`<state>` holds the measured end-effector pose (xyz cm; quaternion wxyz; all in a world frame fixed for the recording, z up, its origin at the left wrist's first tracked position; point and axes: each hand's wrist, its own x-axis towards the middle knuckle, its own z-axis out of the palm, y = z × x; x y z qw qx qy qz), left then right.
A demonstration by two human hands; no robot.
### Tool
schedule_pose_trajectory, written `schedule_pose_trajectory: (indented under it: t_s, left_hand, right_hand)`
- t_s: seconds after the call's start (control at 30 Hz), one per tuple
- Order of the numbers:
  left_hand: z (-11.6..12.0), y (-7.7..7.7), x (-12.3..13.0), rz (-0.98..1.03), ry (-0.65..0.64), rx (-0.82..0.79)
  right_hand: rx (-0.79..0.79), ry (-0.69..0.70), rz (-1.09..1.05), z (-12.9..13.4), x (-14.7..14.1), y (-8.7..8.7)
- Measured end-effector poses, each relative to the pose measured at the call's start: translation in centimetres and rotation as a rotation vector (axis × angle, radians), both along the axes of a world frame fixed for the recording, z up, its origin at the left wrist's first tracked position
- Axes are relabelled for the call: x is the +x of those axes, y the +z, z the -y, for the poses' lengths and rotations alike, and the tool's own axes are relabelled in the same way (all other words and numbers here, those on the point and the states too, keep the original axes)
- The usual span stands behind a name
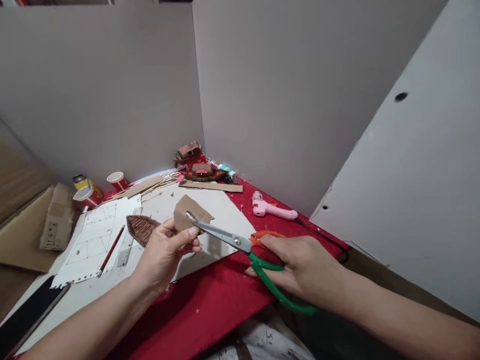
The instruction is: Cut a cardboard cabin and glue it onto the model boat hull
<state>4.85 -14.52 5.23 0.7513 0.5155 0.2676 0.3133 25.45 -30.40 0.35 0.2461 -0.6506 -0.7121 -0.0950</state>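
My left hand (pixel 165 250) pinches a small piece of brown cardboard (pixel 183 215) above the white board. Scissors (pixel 225 237) with green and orange handles are gripped in my right hand (pixel 296 265). Their blade tips lie at a hole in the cardboard, close to my left thumb. Behind my left hand, a brown boat hull (pixel 140 228) with a slatted inside rests on the board, partly hidden by the hand.
A pink glue gun (pixel 273 209) with a black cable lies right. Two model boats (pixel 204 172), sticks (pixel 161 187) and a cardboard strip (pixel 212 186) lie behind. Paper cups (pixel 88 196), a drawing (pixel 92 230), a red pencil (pixel 111 251) and a black device (pixel 32 315) are left.
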Motion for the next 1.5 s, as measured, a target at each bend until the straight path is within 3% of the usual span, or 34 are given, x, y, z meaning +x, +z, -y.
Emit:
schedule_pose_trajectory:
  t_s: [0.23,0.47,0.57,0.77,0.97,1.2,1.33,1.5]
  left_hand:
    - [-0.1,0.7,-0.5,-0.044,-0.048,0.012]
    - [-1.1,0.7,-0.6,0.009,-0.034,0.103]
    - [-1.4,1.0,-0.7,0.012,-0.010,0.140]
    - [-1.9,1.4,-0.8,0.034,0.056,0.161]
    - [-2.7,1.2,-1.0,0.039,0.082,0.221]
    - [-3.5,0.8,-1.6,0.058,0.124,0.426]
    - [-3.2,0.9,-1.8,0.051,0.095,0.472]
    - [-2.5,1.2,-1.7,0.024,0.039,0.419]
  right_hand:
    - [0.057,-0.010,-0.049,0.1,-0.2,-0.5]
    - [0.068,-0.092,-0.506,0.7,-0.1,-1.1]
    - [0.019,-0.097,-0.592,1.0,-0.2,-1.0]
    - [-0.128,0.028,-0.629,1.1,-2.3,-0.7]
    - [-0.124,0.162,-0.642,-0.5,-3.9,-1.4]
    - [-0.419,0.404,-0.970,-2.3,-5.0,0.0]
    - [-0.434,0.432,-1.051,-2.6,-5.2,0.4]
    - [-0.380,0.477,-1.059,-2.8,-5.1,-0.3]
